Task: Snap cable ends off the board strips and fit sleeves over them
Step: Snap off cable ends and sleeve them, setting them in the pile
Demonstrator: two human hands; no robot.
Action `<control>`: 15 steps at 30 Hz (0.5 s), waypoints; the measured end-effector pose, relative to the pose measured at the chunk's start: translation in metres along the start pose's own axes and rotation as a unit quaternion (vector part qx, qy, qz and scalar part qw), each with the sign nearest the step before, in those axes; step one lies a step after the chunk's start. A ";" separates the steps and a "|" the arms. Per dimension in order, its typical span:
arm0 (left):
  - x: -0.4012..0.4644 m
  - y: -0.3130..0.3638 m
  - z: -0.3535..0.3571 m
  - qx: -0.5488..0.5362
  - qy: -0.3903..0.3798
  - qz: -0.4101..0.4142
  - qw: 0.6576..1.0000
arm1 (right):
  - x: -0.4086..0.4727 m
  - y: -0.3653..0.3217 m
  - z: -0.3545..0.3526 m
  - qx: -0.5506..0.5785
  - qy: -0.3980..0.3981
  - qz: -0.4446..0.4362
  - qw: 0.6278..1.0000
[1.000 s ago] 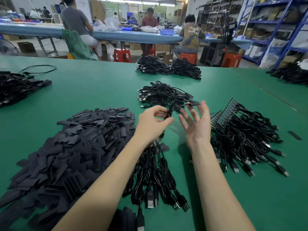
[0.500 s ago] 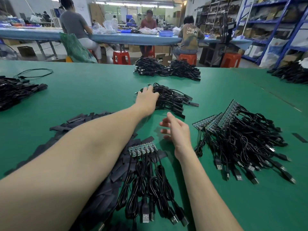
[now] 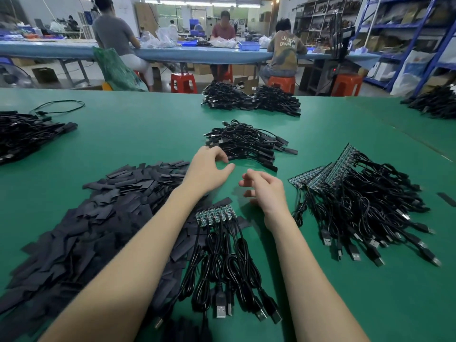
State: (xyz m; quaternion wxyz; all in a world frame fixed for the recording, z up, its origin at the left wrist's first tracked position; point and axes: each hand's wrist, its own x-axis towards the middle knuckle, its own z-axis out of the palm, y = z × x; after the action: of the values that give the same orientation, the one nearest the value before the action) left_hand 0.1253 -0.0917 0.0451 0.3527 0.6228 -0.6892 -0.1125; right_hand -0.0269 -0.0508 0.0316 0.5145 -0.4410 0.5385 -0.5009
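A short green board strip (image 3: 215, 215) with several black USB cables (image 3: 227, 265) hanging from it lies on the green table between my forearms. My left hand (image 3: 208, 172) hovers just beyond it, fingers curled apart and empty, near the pile of sleeved cables (image 3: 249, 144). My right hand (image 3: 265, 191) hovers beside it, fingers loosely spread, holding nothing. A big heap of flat black sleeves (image 3: 103, 218) lies to the left, partly under my left forearm. More board strips with cables (image 3: 345, 193) are stacked at the right.
Other cable piles lie at the far middle (image 3: 251, 99), far left (image 3: 27, 134) and far right (image 3: 434, 102). A loose sleeve (image 3: 446, 199) lies at the right edge. People sit at a blue bench (image 3: 197, 54) beyond the table; shelving stands at the right.
My left hand let go of a sleeved cable onto the finished pile and has drawn back toward me, empty. My right hand has lowered and come closer to the short strip.
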 end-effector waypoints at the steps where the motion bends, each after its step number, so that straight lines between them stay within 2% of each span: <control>1: -0.011 0.000 -0.004 -0.018 0.013 -0.006 1.000 | -0.001 0.000 0.000 -0.047 -0.012 -0.010 0.999; 3: -0.032 0.003 -0.007 -0.050 0.025 -0.014 0.998 | -0.003 0.000 -0.001 -0.172 -0.040 -0.050 0.983; 5: -0.047 0.004 -0.007 -0.074 0.018 -0.016 0.997 | -0.005 0.000 -0.002 -0.302 -0.071 -0.086 0.947; 8: -0.056 0.002 -0.006 -0.079 -0.007 -0.015 0.997 | -0.011 -0.006 -0.004 -0.430 -0.146 -0.065 0.888; 12: -0.056 0.000 -0.010 -0.076 0.015 -0.022 0.997 | -0.012 -0.017 -0.003 -0.465 -0.190 -0.032 0.864; 13: -0.056 0.000 -0.011 -0.078 0.026 -0.023 0.996 | -0.012 -0.018 -0.003 -0.453 -0.195 -0.031 0.869; 15: -0.057 0.001 -0.011 -0.092 0.038 -0.018 0.995 | -0.013 -0.019 -0.006 -0.364 -0.210 -0.021 0.907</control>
State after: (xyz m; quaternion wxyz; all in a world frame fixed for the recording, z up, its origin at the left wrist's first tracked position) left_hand 0.1302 -0.0348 0.0341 0.4319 0.6043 -0.6507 -0.1580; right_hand -0.0326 -0.0392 0.0521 0.4082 -0.7039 0.5538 -0.1767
